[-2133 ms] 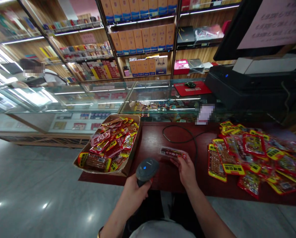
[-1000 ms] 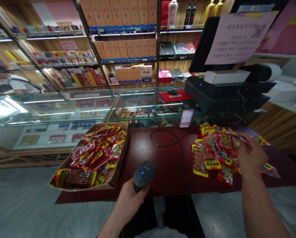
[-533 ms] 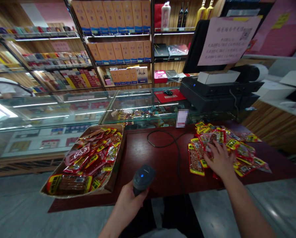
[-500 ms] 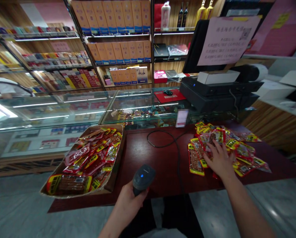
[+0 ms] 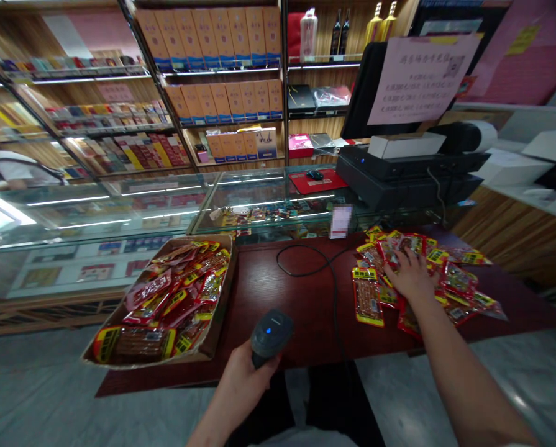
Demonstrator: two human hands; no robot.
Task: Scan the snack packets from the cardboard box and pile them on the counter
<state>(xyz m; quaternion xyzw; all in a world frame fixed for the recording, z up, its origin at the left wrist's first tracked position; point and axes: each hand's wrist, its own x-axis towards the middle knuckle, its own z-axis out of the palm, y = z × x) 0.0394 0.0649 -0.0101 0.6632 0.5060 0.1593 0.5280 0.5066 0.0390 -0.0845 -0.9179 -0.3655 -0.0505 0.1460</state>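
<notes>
My left hand (image 5: 247,379) is wrapped round the handle of a dark barcode scanner (image 5: 272,335), which shows a small blue light and is held above the near edge of the dark red table (image 5: 282,298). On the right, my right hand (image 5: 412,276) lies with fingers spread on a heap of snack packets (image 5: 459,279) in red and yellow plastic. One packet (image 5: 368,298) with brown sticks inside lies flat at the heap's left side. A cardboard box (image 5: 219,310) full of similar packets (image 5: 166,298) stands at the table's left end.
A black cable (image 5: 334,304) loops across the table. Behind are a glass display counter (image 5: 175,217), a pale upright card (image 5: 340,222), a red mouse mat (image 5: 305,183) and a monitor (image 5: 364,93) on a black base. A person (image 5: 17,167) is at the far left.
My right hand has shifted slightly left and up over the heap, and packets beneath it have moved, with some pushed toward the near edge. The left hand with the scanner has hardly moved.
</notes>
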